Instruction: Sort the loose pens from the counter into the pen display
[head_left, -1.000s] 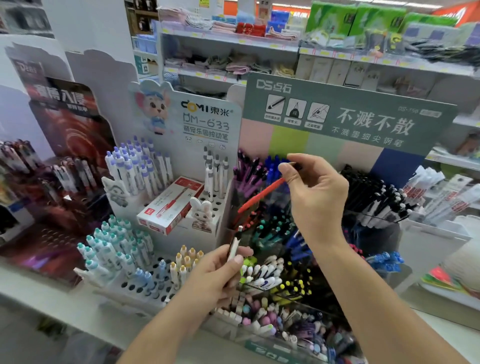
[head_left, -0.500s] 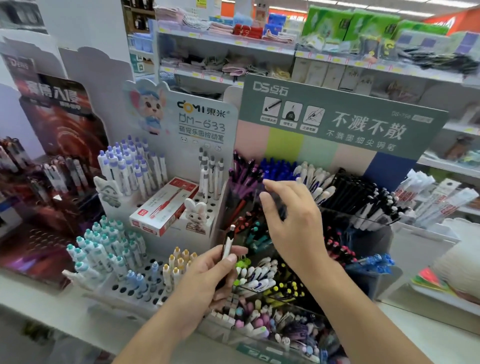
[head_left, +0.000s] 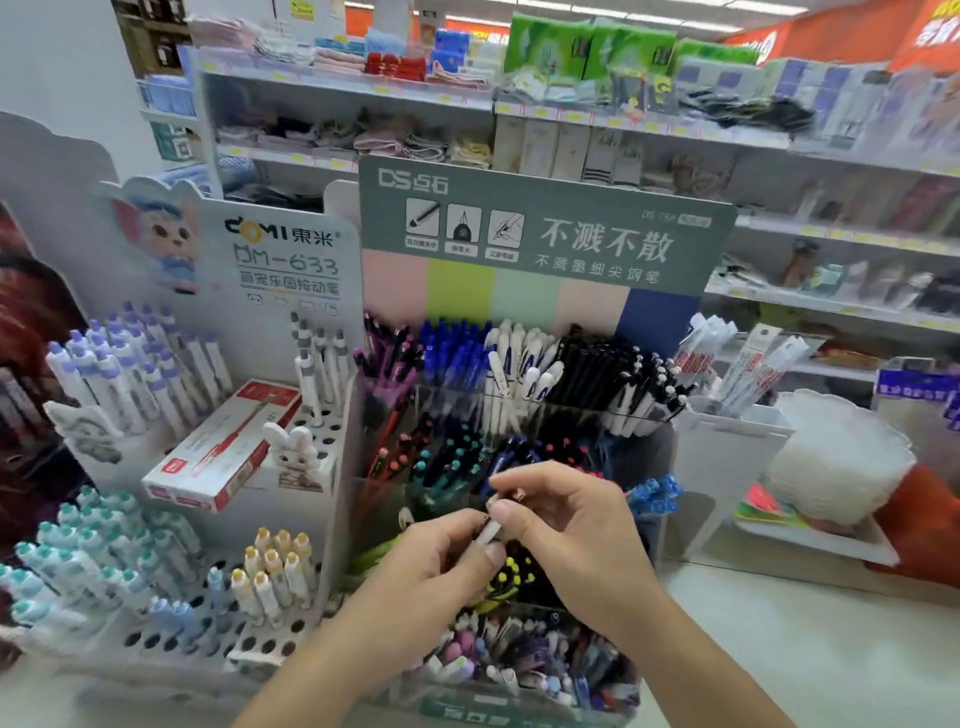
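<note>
A tiered clear pen display (head_left: 550, 410) with a green header card stands in the middle, its compartments packed with purple, blue, white, black and mixed pens. In front of its middle tiers my left hand (head_left: 441, 566) grips a white pen (head_left: 489, 529) by its barrel. My right hand (head_left: 566, 525) meets it from the right and pinches the pen's upper end with thumb and forefinger. Most of the pen is hidden by my fingers. An orange-red pen (head_left: 387, 441) leans in the left compartment of the display.
A white peg-hole stand (head_left: 171, 634) with capped pastel pens sits on the left, a red-and-white pen box (head_left: 223, 447) lying on it. White packets (head_left: 748, 369) and a stack of lids (head_left: 836, 462) are on the right. Shelves run behind. The pale counter (head_left: 810, 654) lies at lower right.
My right hand let go of the orange-red pen in the left compartment, then came down and took the top of the white pen in my left hand.
</note>
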